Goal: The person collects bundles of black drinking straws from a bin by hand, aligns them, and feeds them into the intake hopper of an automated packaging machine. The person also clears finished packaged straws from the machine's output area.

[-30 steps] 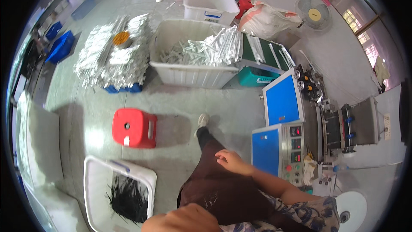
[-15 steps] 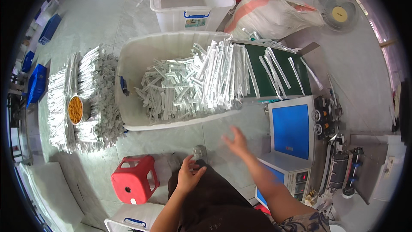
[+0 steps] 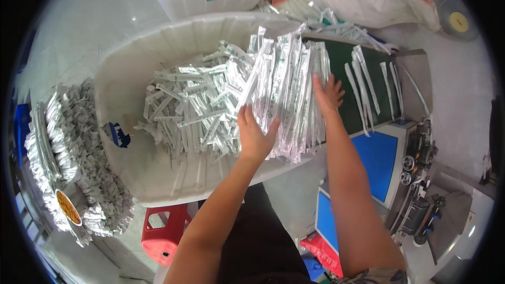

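A thick row of long, slim white wrapped packets (image 3: 286,84) lies side by side at the right end of a large white plastic tub (image 3: 126,163). My left hand (image 3: 258,135) is at the row's near left part, fingers and thumb apart, touching or just above the packets. On the row's right edge rests my right hand (image 3: 329,93), open with its fingers spread toward the green belt (image 3: 342,63). Between the two hands part of the row lies flat. Looser packets (image 3: 200,105) are heaped crosswise in the tub, left of the row. Neither hand is closed round anything.
Several single packets (image 3: 363,84) lie spaced along the belt. To the right stands a machine with blue panels (image 3: 376,165) and rollers (image 3: 418,200). A red stool (image 3: 158,242) is near the tub. Stacked packets (image 3: 87,147) with a cup of orange pieces (image 3: 68,208) sit left.
Both hands have moved forward from near my body to the packet row. The view has shifted closer to the tub. The right hand has come over the row's right edge.
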`<action>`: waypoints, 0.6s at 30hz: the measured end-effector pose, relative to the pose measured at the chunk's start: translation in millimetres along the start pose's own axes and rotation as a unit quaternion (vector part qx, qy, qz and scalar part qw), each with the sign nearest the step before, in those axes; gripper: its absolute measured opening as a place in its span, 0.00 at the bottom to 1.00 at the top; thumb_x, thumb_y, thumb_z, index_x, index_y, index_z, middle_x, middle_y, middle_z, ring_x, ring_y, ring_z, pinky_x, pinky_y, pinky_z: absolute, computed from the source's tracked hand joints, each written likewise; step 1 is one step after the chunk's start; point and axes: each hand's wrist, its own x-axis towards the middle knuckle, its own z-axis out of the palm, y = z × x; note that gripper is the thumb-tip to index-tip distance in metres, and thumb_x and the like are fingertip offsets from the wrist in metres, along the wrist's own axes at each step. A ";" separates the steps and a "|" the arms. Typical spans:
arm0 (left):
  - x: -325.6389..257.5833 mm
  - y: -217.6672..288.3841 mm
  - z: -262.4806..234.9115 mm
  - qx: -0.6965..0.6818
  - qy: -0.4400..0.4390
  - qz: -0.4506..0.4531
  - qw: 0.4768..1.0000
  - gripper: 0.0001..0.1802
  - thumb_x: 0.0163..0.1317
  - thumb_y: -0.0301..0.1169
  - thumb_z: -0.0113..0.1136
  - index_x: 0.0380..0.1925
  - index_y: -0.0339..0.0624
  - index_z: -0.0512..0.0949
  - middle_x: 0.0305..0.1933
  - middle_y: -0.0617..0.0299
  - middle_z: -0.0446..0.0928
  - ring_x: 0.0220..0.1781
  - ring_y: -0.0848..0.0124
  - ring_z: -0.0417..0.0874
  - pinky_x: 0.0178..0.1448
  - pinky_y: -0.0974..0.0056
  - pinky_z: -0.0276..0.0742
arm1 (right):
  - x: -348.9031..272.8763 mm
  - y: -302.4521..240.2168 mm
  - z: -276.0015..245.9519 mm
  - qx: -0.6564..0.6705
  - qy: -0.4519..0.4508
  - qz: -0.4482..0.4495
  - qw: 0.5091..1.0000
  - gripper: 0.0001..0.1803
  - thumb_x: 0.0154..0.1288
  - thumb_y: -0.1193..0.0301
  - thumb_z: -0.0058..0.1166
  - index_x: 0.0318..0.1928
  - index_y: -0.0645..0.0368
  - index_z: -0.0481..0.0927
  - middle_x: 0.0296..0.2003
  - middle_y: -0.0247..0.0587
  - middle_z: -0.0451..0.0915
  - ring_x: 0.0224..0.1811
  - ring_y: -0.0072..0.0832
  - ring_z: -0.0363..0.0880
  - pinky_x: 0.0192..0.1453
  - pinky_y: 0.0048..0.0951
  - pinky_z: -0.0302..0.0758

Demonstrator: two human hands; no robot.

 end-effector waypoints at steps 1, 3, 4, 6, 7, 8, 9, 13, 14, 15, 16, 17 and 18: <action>12.3 -2.8 11.5 -0.007 0.014 -0.015 1.000 0.45 0.50 0.46 0.62 0.56 0.23 0.51 0.59 0.32 0.50 0.61 0.40 0.53 0.63 0.51 0.55 | -1.3 -10.4 13.8 -0.049 0.024 -0.011 0.998 0.51 0.51 0.35 0.39 0.66 0.55 0.45 0.66 0.55 0.42 0.68 0.54 0.36 0.66 0.54 0.36; 30.4 -23.7 31.4 0.011 0.043 -0.048 0.998 0.49 0.50 0.50 0.61 0.57 0.23 0.49 0.60 0.31 0.49 0.62 0.39 0.51 0.64 0.48 0.51 | -14.4 -10.9 30.0 -0.044 0.052 -0.097 0.993 0.49 0.53 0.38 0.41 0.65 0.59 0.46 0.65 0.57 0.41 0.67 0.55 0.36 0.66 0.54 0.36; 37.5 -27.0 35.9 -0.025 0.029 -0.098 0.994 0.52 0.48 0.54 0.60 0.58 0.24 0.48 0.60 0.31 0.48 0.63 0.39 0.49 0.64 0.46 0.48 | -21.8 -9.3 33.0 -0.029 0.054 -0.134 0.989 0.50 0.53 0.39 0.43 0.65 0.61 0.46 0.65 0.58 0.42 0.67 0.55 0.36 0.66 0.54 0.37; 44.3 -28.4 37.5 -0.051 0.006 -0.186 0.981 0.55 0.46 0.57 0.60 0.59 0.25 0.48 0.61 0.34 0.49 0.64 0.43 0.49 0.65 0.49 0.48 | -39.4 -17.8 34.5 -0.002 0.049 -0.189 0.981 0.51 0.51 0.41 0.48 0.64 0.65 0.46 0.64 0.61 0.43 0.67 0.56 0.37 0.66 0.54 0.38; 48.9 -32.5 35.8 -0.049 -0.015 -0.214 0.975 0.55 0.46 0.57 0.60 0.59 0.25 0.47 0.62 0.34 0.49 0.64 0.45 0.50 0.66 0.50 0.48 | -47.9 -24.9 33.7 0.009 0.045 -0.205 0.978 0.52 0.50 0.43 0.50 0.64 0.66 0.47 0.64 0.63 0.43 0.67 0.57 0.37 0.66 0.54 0.39; 51.0 -41.9 34.5 -0.091 -0.027 -0.220 0.971 0.56 0.46 0.58 0.60 0.60 0.25 0.46 0.62 0.35 0.49 0.65 0.47 0.51 0.67 0.53 0.49 | -57.9 -32.9 31.3 -0.008 0.037 -0.242 0.970 0.53 0.48 0.44 0.53 0.63 0.68 0.47 0.63 0.64 0.43 0.67 0.58 0.37 0.66 0.54 0.39; 52.3 -49.6 32.0 -0.084 -0.050 -0.229 0.968 0.56 0.47 0.58 0.59 0.60 0.24 0.45 0.62 0.35 0.50 0.65 0.48 0.52 0.67 0.56 0.49 | -67.1 -40.7 31.0 -0.022 0.028 -0.277 0.960 0.53 0.47 0.46 0.55 0.62 0.70 0.47 0.63 0.66 0.43 0.66 0.59 0.37 0.66 0.53 0.39; 57.5 -86.0 31.6 -0.235 -0.084 -0.346 0.904 0.54 0.56 0.62 0.43 0.61 0.24 0.38 0.64 0.36 0.49 0.67 0.54 0.52 0.67 0.61 0.50 | -86.5 -71.2 63.4 0.072 -0.012 -0.313 0.947 0.55 0.42 0.55 0.63 0.61 0.73 0.46 0.62 0.67 0.43 0.65 0.61 0.40 0.67 0.54 0.40; 57.9 -99.8 37.8 -0.231 -0.079 -0.338 0.909 0.54 0.56 0.62 0.42 0.61 0.24 0.37 0.64 0.37 0.49 0.66 0.55 0.52 0.66 0.61 0.51 | -85.9 -71.5 69.2 0.069 -0.019 -0.298 0.952 0.54 0.41 0.55 0.63 0.61 0.73 0.46 0.62 0.67 0.44 0.65 0.61 0.41 0.66 0.55 0.41; 59.6 -110.0 42.1 -0.228 -0.074 -0.329 0.913 0.54 0.56 0.62 0.41 0.61 0.24 0.36 0.64 0.38 0.50 0.66 0.56 0.53 0.66 0.62 0.51 | -85.1 -71.0 74.2 0.067 -0.027 -0.283 0.956 0.54 0.41 0.55 0.63 0.61 0.72 0.47 0.62 0.67 0.45 0.65 0.61 0.42 0.66 0.55 0.42; 64.7 -114.1 42.5 -0.220 -0.087 -0.349 0.907 0.54 0.56 0.63 0.41 0.62 0.26 0.35 0.64 0.41 0.52 0.66 0.57 0.54 0.65 0.63 0.53 | -80.9 -72.8 82.0 0.070 -0.003 -0.274 0.959 0.54 0.41 0.54 0.63 0.61 0.72 0.47 0.62 0.67 0.45 0.64 0.61 0.43 0.65 0.56 0.43; 76.0 -84.1 45.0 -0.254 -0.156 -0.361 0.884 0.53 0.57 0.62 0.40 0.62 0.28 0.35 0.63 0.41 0.54 0.65 0.59 0.56 0.64 0.63 0.55 | -70.3 -58.6 90.5 0.058 0.026 -0.249 0.966 0.54 0.41 0.53 0.63 0.61 0.71 0.48 0.62 0.67 0.46 0.64 0.61 0.44 0.64 0.57 0.44; 83.1 -82.7 49.1 -0.250 -0.147 -0.376 0.880 0.52 0.57 0.62 0.39 0.63 0.28 0.36 0.61 0.41 0.57 0.63 0.59 0.59 0.63 0.63 0.56 | -66.5 -59.8 98.2 0.052 0.044 -0.239 0.969 0.54 0.42 0.50 0.61 0.60 0.71 0.49 0.61 0.66 0.48 0.64 0.62 0.44 0.63 0.59 0.45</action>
